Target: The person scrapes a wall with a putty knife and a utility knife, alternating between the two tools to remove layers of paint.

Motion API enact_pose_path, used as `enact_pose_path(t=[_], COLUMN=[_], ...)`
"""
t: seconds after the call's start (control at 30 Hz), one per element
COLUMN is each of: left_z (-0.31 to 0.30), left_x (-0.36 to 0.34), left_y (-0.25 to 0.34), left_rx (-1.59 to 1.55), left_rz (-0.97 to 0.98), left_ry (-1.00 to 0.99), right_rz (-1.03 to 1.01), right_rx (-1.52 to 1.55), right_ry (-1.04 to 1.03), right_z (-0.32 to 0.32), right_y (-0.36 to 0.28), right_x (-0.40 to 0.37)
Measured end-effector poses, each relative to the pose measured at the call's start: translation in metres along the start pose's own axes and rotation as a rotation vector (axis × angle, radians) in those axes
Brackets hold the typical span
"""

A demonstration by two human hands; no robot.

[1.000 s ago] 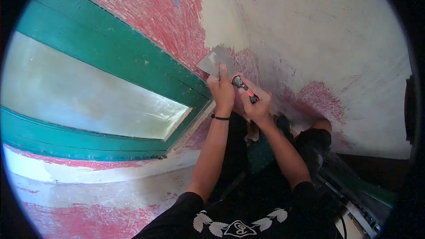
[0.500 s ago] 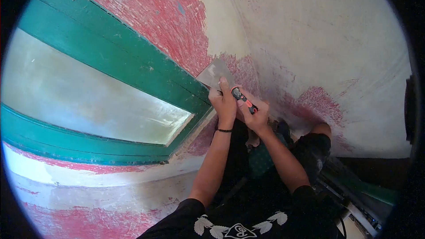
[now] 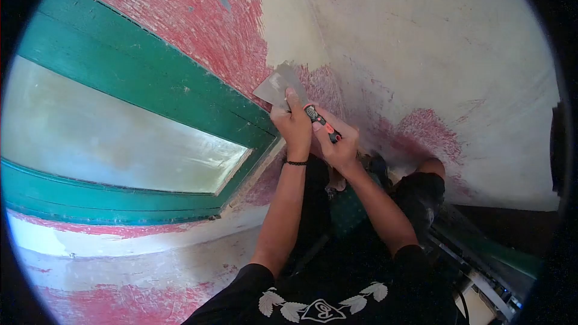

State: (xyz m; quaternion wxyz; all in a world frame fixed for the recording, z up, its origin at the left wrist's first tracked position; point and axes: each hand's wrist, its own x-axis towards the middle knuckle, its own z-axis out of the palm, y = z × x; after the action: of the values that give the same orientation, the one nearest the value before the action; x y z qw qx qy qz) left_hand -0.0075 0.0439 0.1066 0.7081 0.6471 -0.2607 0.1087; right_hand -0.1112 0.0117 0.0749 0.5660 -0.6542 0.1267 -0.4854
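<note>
A wide putty knife [image 3: 278, 86] with a flat grey blade and a black-and-red handle lies against the wall, over red paint beside the green frame. My right hand [image 3: 337, 144] is wrapped round its handle. My left hand [image 3: 293, 121] grips the tool lower on the blade, thumb stretched along the metal and the other fingers partly hidden. Streaky red paint [image 3: 205, 21] covers the wall above the blade, next to a bare cream patch [image 3: 292, 18].
A green window frame [image 3: 147, 72] with a pale pane [image 3: 120, 123] fills the left side. To the right is a scraped whitish wall [image 3: 433, 36] with red remnants [image 3: 427, 132]. My bent knee [image 3: 424, 189] is close to it. Metal rails [image 3: 481, 283] stand at lower right.
Both hands and the putty knife have shifted slightly up and left in view, and the blade sits a little higher along the red paint. The grip is the same.
</note>
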Motion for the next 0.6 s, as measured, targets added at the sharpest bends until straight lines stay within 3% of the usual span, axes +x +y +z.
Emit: enact_pose_path(t=[0.1, 0.3, 0.47, 0.6], left_z=[-0.002, -0.005, -0.013, -0.011], left_x=[-0.004, -0.006, -0.016, -0.013], left_y=[0.015, 0.018, -0.015, -0.002], left_rx=[-0.049, 0.164, 0.0, 0.027], left_rz=[-0.163, -0.11, -0.154, -0.197], left_ry=[-0.049, -0.029, 0.003, -0.028], right_rz=[0.007, 0.005, -0.027, 0.026], right_rx=[0.026, 0.028, 0.02, 0.021], right_ry=[0.005, -0.022, -0.038, -0.04], right_z=[-0.001, -0.006, -0.002, -0.005], right_y=[-0.001, -0.009, 0.002, -0.008], right_x=[0.0, 0.001, -0.008, -0.005])
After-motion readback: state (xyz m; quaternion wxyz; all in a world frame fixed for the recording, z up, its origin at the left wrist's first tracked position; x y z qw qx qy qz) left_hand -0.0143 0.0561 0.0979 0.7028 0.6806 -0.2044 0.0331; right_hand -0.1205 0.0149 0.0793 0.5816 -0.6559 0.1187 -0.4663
